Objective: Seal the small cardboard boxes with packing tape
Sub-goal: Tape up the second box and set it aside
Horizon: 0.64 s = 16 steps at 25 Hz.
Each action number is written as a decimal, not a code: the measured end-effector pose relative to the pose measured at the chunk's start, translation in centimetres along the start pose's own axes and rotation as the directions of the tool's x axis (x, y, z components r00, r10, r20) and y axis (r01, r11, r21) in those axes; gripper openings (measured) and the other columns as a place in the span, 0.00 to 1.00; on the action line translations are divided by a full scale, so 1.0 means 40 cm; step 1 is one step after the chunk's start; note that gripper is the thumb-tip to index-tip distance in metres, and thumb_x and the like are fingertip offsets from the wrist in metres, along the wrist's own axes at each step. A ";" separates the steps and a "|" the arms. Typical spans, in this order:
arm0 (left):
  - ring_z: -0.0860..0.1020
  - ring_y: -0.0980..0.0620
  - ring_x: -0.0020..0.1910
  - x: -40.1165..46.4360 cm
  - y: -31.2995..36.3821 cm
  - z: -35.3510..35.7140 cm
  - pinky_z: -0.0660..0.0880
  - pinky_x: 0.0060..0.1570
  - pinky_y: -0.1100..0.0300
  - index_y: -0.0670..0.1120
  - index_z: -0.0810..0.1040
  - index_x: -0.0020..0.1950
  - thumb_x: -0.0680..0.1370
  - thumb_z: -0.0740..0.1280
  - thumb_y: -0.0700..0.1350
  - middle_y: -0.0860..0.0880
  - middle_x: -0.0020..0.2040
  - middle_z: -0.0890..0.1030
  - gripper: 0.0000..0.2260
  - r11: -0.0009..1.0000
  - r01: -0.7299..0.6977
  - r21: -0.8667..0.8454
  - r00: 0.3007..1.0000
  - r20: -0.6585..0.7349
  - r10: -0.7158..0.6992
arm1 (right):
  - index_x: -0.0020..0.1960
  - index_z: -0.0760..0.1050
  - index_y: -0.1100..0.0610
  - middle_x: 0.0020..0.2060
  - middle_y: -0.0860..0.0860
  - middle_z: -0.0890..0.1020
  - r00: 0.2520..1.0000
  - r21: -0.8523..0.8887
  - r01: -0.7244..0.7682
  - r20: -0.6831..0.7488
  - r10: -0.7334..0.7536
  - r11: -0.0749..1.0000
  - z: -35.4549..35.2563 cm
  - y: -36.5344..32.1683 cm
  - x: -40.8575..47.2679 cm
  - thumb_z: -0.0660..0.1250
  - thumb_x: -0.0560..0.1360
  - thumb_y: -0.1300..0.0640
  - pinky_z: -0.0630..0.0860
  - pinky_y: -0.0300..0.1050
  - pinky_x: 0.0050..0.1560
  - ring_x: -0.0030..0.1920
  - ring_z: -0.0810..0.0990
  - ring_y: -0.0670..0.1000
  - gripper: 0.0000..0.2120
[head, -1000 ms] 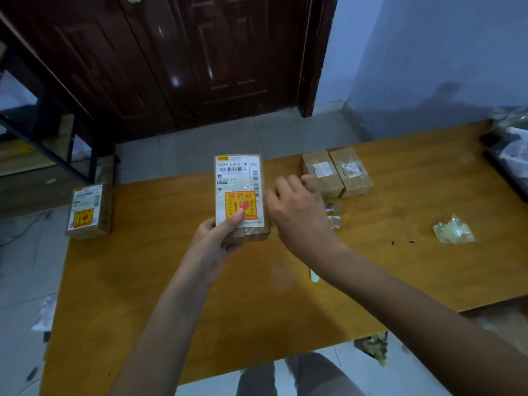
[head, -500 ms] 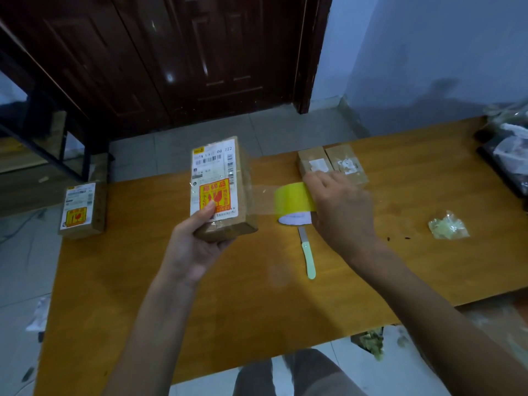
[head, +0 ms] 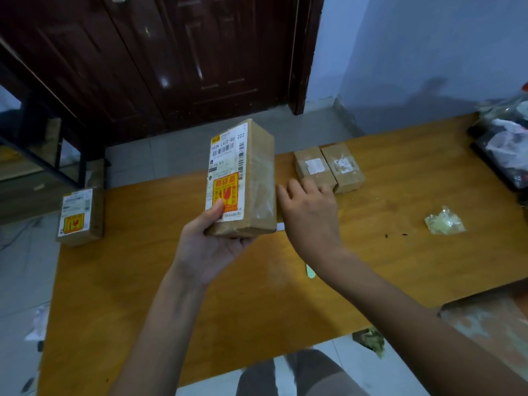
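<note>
— Where is the box, and how are you holding it?

— Your left hand point(head: 211, 247) holds a small cardboard box point(head: 243, 181) upright above the wooden table point(head: 148, 281), thumb pressed on the red-and-yellow sticker of its shipping label, fingers curled under the lower end. Clear tape glints along the side facing right.

— And your other hand?

— Your right hand point(head: 310, 215) sits just beside the box's right edge, back toward the camera, fingers bent away behind it. A sliver of white shows between hand and box; whether you are gripping anything there cannot be told.

— What else is on the table?

— Two brown boxes point(head: 328, 168) lie side by side past your right hand, each with a white patch on top. A labelled box point(head: 80, 217) rests at the table's left corner. A crumpled bit of clear wrap point(head: 444, 222) lies to the right, and a pale green handle tip point(head: 310, 271) peeks out under your right forearm. Dark bags point(head: 505, 144) are heaped at the far right edge.
</note>
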State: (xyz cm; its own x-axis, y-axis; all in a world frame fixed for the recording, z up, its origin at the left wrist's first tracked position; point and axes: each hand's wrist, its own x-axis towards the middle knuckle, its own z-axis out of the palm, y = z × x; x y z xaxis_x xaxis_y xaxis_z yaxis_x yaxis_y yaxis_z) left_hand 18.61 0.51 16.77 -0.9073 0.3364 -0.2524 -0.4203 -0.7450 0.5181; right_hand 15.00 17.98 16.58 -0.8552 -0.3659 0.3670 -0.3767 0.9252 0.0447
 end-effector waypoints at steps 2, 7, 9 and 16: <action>0.78 0.46 0.58 0.012 -0.003 0.001 0.76 0.53 0.54 0.44 0.72 0.68 0.68 0.76 0.50 0.44 0.62 0.78 0.31 0.999 0.033 0.042 0.999 0.007 -0.033 | 0.40 0.75 0.58 0.34 0.54 0.74 0.999 0.011 -0.025 -0.023 0.025 1.000 -0.004 -0.016 0.009 0.61 0.67 0.69 0.65 0.49 0.38 0.36 0.71 0.56 0.08; 0.72 0.56 0.40 0.049 -0.004 -0.028 0.64 0.39 0.59 0.47 0.75 0.52 0.71 0.71 0.58 0.50 0.46 0.76 0.19 0.843 0.064 0.533 0.930 -0.339 0.144 | 0.39 0.76 0.58 0.32 0.54 0.74 0.996 -0.081 -0.032 0.076 0.038 0.996 -0.022 -0.014 0.024 0.63 0.66 0.69 0.67 0.51 0.44 0.37 0.73 0.56 0.07; 0.74 0.57 0.37 0.049 -0.008 -0.041 0.68 0.40 0.60 0.46 0.75 0.48 0.76 0.68 0.45 0.52 0.40 0.78 0.05 0.698 0.091 0.710 0.882 -0.384 0.275 | 0.38 0.74 0.58 0.32 0.53 0.73 0.991 -0.151 -0.027 0.126 0.046 0.988 -0.027 -0.018 0.025 0.64 0.66 0.68 0.69 0.52 0.46 0.36 0.73 0.56 0.07; 0.76 0.54 0.49 0.032 -0.059 0.013 0.73 0.44 0.62 0.44 0.69 0.59 0.67 0.76 0.41 0.49 0.51 0.78 0.24 0.547 0.241 0.802 0.899 -0.396 0.185 | 0.40 0.78 0.54 0.34 0.49 0.78 0.972 -0.174 0.062 0.234 -0.020 0.983 -0.022 -0.063 0.044 0.67 0.67 0.60 0.73 0.47 0.48 0.36 0.77 0.52 0.03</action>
State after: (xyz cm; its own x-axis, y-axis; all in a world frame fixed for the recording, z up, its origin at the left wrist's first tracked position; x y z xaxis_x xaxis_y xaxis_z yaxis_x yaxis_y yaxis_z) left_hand 18.44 2.99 15.66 -0.8883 -0.0632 -0.4549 -0.4592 0.1358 0.8779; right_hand 14.77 15.11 17.91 -0.9072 -0.3975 0.1380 -0.3613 0.9039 0.2288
